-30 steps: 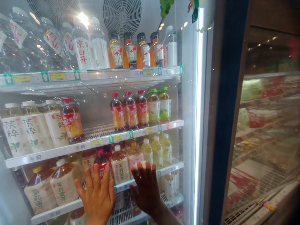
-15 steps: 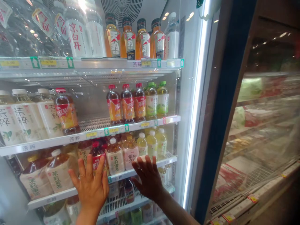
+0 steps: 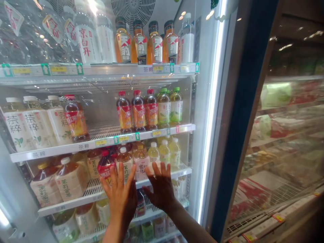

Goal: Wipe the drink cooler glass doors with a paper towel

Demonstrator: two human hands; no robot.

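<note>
My left hand [image 3: 120, 194] is raised with its fingers spread, in front of the third shelf of a drinks cooler. It holds nothing and partly covers a red-labelled bottle [image 3: 105, 163] and a white-capped tea bottle [image 3: 124, 155]. To its right my right hand [image 3: 160, 187], darker in shadow, is also open with fingers apart. Behind its fingertips stand a pink-labelled bottle [image 3: 141, 163] and small pale yellow bottles [image 3: 164, 152]. Reflections suggest glass between the hands and the bottles; whether the palms touch it I cannot tell.
Above, the second shelf [image 3: 141, 135] carries red-capped iced tea bottles [image 3: 124, 113], green-capped bottles [image 3: 164, 106] and white-capped ones [image 3: 36, 121]. Amber bottles [image 3: 140, 44] and clear water bottles [image 3: 86, 37] fill the top. A dark blue frame [image 3: 243, 111] separates a second cooler with packaged goods [image 3: 275, 94].
My left hand has moved right, closer to my right hand, which has shifted slightly up. The shelves' left side appears a little further right in view. Both hands stay open.
</note>
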